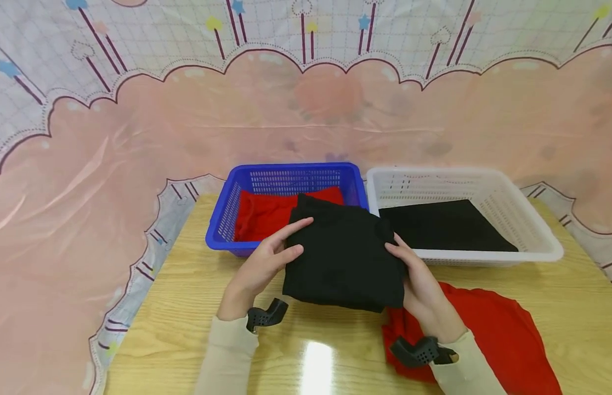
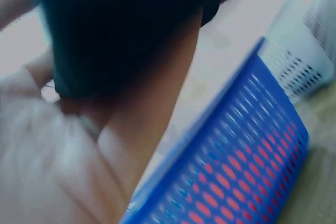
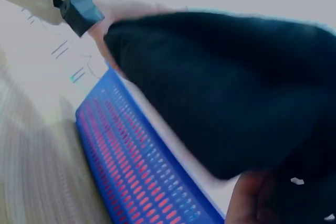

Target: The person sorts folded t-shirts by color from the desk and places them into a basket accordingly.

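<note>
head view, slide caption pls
Left hand and right hand hold a folded black cloth near a white basket and a blue basket of red cloth.

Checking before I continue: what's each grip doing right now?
Left grip: closed, holding the left side of the folded black cloth.
Right grip: closed, holding the cloth's right side.

The nearer black cloth (image 1: 343, 258) is finished matt, the wood-grain table (image 1: 163, 307) glossy; the far-left blue basket (image 1: 222, 245) is moulded plastic.
</note>
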A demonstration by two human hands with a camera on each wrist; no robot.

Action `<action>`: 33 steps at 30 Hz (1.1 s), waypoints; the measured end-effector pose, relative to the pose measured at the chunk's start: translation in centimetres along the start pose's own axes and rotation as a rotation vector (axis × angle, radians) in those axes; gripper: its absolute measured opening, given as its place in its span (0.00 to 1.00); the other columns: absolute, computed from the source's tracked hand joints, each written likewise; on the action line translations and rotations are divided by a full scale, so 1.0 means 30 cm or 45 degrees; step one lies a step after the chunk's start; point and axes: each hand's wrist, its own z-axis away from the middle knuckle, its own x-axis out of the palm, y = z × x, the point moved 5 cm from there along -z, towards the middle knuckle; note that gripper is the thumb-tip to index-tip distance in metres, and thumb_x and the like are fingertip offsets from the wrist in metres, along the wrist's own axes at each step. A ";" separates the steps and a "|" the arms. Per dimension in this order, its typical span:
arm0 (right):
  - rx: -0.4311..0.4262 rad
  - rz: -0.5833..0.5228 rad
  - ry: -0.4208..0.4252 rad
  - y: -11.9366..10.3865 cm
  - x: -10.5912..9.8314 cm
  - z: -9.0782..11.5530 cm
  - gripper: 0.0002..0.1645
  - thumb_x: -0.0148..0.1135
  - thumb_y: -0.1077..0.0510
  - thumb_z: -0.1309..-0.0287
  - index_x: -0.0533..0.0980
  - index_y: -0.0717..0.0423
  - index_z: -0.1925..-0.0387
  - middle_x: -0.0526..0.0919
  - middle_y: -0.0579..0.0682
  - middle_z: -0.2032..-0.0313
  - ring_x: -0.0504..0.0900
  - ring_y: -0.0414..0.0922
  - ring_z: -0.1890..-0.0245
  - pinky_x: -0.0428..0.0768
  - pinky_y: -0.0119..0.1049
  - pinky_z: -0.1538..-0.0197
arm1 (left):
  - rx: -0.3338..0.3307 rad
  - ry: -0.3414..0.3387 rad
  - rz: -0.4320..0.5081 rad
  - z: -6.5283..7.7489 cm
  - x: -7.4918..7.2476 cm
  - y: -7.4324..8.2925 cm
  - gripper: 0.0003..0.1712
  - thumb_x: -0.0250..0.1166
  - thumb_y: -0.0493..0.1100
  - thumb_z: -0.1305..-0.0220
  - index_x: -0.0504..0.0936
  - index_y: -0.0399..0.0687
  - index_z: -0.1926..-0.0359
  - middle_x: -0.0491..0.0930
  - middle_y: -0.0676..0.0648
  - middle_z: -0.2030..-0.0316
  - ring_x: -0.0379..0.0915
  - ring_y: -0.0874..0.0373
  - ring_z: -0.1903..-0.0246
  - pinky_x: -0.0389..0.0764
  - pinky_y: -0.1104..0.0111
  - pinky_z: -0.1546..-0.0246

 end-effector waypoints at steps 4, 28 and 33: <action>-0.006 -0.113 -0.020 0.010 0.023 -0.022 0.33 0.42 0.55 0.34 0.43 0.34 0.33 0.47 0.41 0.34 0.66 0.38 0.45 0.68 0.34 0.45 | -0.032 0.200 0.075 -0.002 -0.012 0.045 0.27 0.53 0.38 0.36 0.61 0.53 0.36 0.68 0.41 0.44 0.70 0.48 0.50 0.73 0.60 0.54; -0.409 -0.117 -0.501 -0.066 0.065 -0.083 0.39 0.35 0.72 0.37 0.42 0.40 0.31 0.45 0.48 0.32 0.64 0.45 0.41 0.69 0.38 0.46 | 0.122 0.651 0.185 -0.051 -0.046 0.027 0.27 0.60 0.43 0.41 0.67 0.56 0.40 0.60 0.55 0.39 0.59 0.56 0.42 0.73 0.65 0.53; -0.534 0.105 -0.452 -0.090 0.050 -0.082 0.42 0.43 0.70 0.39 0.41 0.40 0.31 0.43 0.48 0.32 0.56 0.47 0.36 0.65 0.40 0.43 | 0.123 0.610 0.272 -0.075 -0.020 0.005 0.26 0.58 0.40 0.40 0.66 0.58 0.40 0.63 0.53 0.41 0.62 0.54 0.44 0.72 0.63 0.52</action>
